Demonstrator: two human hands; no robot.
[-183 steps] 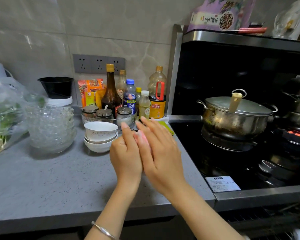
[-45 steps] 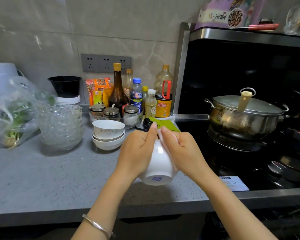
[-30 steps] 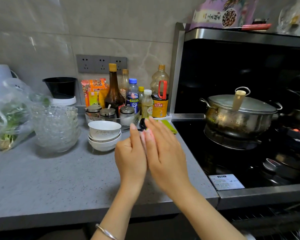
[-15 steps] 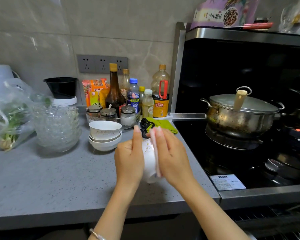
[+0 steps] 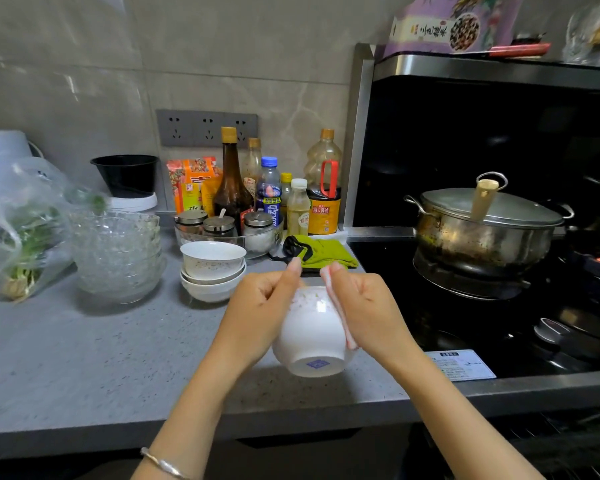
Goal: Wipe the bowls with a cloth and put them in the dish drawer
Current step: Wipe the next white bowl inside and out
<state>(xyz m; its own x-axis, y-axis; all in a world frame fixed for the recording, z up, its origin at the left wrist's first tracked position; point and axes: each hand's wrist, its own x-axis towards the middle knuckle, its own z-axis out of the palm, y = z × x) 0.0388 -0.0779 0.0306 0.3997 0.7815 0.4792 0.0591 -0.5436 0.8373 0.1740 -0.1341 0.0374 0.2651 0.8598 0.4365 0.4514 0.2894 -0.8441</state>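
I have both hands in front of me over the front part of the grey counter [image 5: 84,358], close to its edge beside the stove [image 5: 392,268]. The left hand [image 5: 257,306] grips a white bowl [image 5: 312,334] by its left side, fingers curled round the wall and the thumb lying up along the rim. The bowl is lifted off the counter and tipped so that its foot, with a small blue mark on it, faces me and its mouth points away. The right hand [image 5: 368,306] is closed round a pale pinkish cloth [image 5: 347,336] and presses it against the bowl's right side; I see the cloth only as a strip between palm and bowl and as a corner at the fingertips. A thin bracelet [image 5: 163,464] sits on the left wrist. Just beyond the left hand stands a stack of white bowls [image 5: 212,271], and left of that, well apart from the hands, a stack of glass bowls [image 5: 116,254]. A clear bag of greens [image 5: 18,230] lies at the far left. A green rag [image 5: 326,254] lies on the counter just behind the hands, near the stove's edge. Along the wall I see bottles [image 5: 231,181] and lidded jars [image 5: 219,225] in a glass dish. On the stove sits a steel pot [image 5: 482,230] with its lid on.
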